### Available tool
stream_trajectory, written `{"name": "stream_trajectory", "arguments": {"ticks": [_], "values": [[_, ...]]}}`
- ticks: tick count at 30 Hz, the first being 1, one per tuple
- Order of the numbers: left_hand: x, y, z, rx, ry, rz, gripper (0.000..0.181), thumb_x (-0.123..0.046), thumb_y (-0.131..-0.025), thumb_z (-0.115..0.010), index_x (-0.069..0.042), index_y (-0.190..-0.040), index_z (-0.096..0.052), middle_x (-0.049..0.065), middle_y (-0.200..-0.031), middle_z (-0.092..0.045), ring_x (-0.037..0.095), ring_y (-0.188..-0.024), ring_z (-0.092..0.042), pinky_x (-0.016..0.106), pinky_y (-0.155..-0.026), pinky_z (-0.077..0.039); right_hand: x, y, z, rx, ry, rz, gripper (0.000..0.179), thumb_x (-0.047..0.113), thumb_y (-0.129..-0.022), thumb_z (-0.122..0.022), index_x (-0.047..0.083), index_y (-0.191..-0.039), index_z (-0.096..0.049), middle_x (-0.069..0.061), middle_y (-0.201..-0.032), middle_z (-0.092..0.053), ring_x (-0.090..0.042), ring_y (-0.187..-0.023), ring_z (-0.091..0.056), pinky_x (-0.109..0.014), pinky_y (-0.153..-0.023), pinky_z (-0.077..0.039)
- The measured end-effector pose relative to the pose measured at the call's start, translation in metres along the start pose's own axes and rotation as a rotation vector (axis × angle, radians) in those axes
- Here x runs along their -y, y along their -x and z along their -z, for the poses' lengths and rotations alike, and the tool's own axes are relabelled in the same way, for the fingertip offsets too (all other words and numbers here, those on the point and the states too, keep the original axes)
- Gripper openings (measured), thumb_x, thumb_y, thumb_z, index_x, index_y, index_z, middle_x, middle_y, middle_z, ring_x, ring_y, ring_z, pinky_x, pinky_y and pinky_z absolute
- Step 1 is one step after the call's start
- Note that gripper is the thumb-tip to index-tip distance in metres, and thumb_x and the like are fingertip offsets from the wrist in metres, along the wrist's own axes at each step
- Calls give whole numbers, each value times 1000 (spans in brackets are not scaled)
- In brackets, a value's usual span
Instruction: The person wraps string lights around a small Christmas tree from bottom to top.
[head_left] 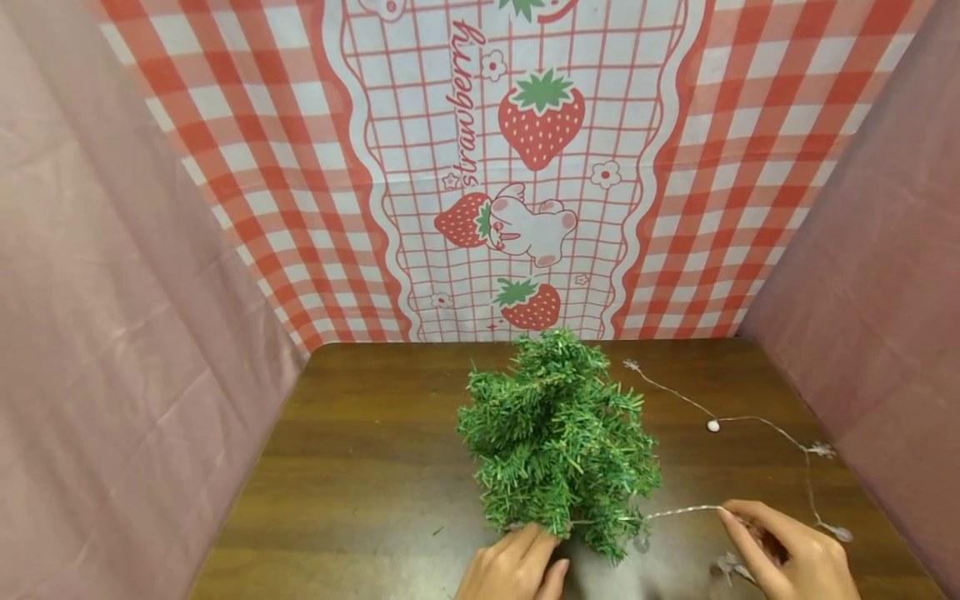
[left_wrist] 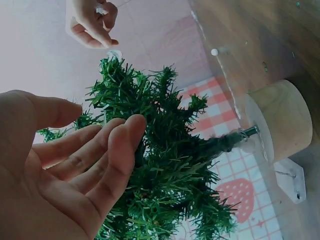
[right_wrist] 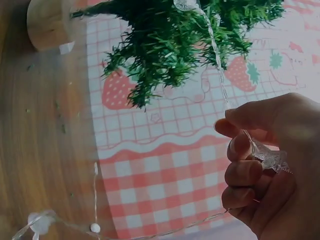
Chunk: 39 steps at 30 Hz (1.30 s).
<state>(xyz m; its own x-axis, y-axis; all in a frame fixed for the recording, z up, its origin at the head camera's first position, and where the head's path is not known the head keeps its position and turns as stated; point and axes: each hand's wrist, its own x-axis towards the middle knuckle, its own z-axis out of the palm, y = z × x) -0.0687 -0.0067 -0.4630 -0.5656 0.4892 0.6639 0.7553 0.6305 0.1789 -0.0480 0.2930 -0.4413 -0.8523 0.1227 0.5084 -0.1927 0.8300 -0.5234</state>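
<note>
Left hand: my left hand is resting at the tree's near lower edge, slightly left of its middle, fingers curving loosely and thumb standing off; I can't tell if any wire is running under the fingertips.
Right hand: my right hand is pinching the string lights between thumb and finger, with a clear star sitting in by the curled fingers.
Gap between hands: they're sitting well apart, with the lower front of the tree and a bit of wire in between.
Lit-wire run: this is what I'm reckoning matters, it's running nearly straight sideways from my right pinch leftward into the low branches.
Tree: the green tree is standing upright on its wooden base, just ahead of my left hand and off to the left of my right, so the left is being the nearer one.
Loose end: more string is trailing over the worktop, right of the tree.
</note>
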Motion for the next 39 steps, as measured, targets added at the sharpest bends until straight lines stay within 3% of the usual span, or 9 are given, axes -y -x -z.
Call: {"name": "stream_trajectory", "arguments": {"ticks": [3, 7, 10, 13, 16, 21, 30, 34, 39], "values": [[-2, -1, 1, 52, -10, 10, 11, -29, -85, -58, -17, -85, -57, -10, -73, -52, -1, -52, -46, 9, -40, -32, 2, 1, 2, -2, -41, -4, 16, 8, -79, -67, 22, -87, -66, 12, -61, -53, 0, -44, -39, -11, -41, -30], [-6, -2, 0, 92, 16, 60, 12, -30, -86, -57, -17, -85, -56, -11, -70, -51, -2, -50, -44, 9, -39, -30, 8, 5, 12, 11, -277, -36, 17, -4, -80, -62, 4, -94, -67, 6, -59, -52, -4, -39, -37, -18, -36, -31], [-8, -4, -1, 37, 80, 71, 7, -25, -85, -59, -18, -88, -58, -12, -71, -52, -4, -52, -45, 6, -42, -33, 8, 5, 18, -5, -554, -16, 20, -19, -77, -56, -13, -94, -62, -4, -65, -60, -6, -38, -38, -23, -33, -30], [-10, -5, -3, -60, 145, 57, 11, -18, -81, -63, -18, -91, -60, -13, -73, -56, -3, -55, -50, 5, -47, -37, 4, 8, 21, -6, -622, 10, 22, -24, -74, -54, -17, -94, -60, -7, -74, -64, -6, -39, -39, -23, -33, -30], [-11, -4, -5, -85, 175, 53, 13, -18, -82, -62, -18, -94, -60, -11, -77, -59, -2, -58, -53, 6, -48, -40, -1, 11, 23, 40, -486, 44, 25, -17, -75, -59, -11, -99, -61, -2, -86, -64, -4, -47, -45, -19, -39, -36], [-12, 0, -11, 15, 124, 42, 25, -26, -89, -52, -14, -110, -59, -7, -83, -59, 3, -60, -55, 10, -46, -41, -5, 5, 23, 59, -287, 92, 32, -15, -72, -63, -2, -101, -65, 8, -94, -62, 0, -49, -44, -15, -44, -36], [-9, 7, 4, 109, 241, -16, 33, -24, -92, -50, -22, -125, -47, -9, -92, -58, -2, -70, -56, 6, -54, -42, -10, -12, 17, 10, -97, -40, 16, 5, -81, -65, 15, -93, -66, 16, -77, -60, -3, -45, -43, -16, -44, -34], [-5, 5, 21, 76, 263, -39, 29, -18, -89, -55, -24, -117, -51, -13, -85, -57, -8, -64, -50, 1, -54, -38, -17, -15, 17, 11, -78, -44, 13, 7, -81, -65, 15, -91, -66, 14, -74, -60, -4, -47, -45, -14, -45, -34], [8, -4, 41, -111, 272, -103, 21, -7, -84, -55, -17, -102, -61, -11, -76, -58, -9, -53, -43, -2, -51, -31, -22, -15, 14, 34, -98, -36, 14, 7, -82, -64, 17, -92, -64, 11, -69, -58, -5, -44, -41, -16, -42, -32]]}}
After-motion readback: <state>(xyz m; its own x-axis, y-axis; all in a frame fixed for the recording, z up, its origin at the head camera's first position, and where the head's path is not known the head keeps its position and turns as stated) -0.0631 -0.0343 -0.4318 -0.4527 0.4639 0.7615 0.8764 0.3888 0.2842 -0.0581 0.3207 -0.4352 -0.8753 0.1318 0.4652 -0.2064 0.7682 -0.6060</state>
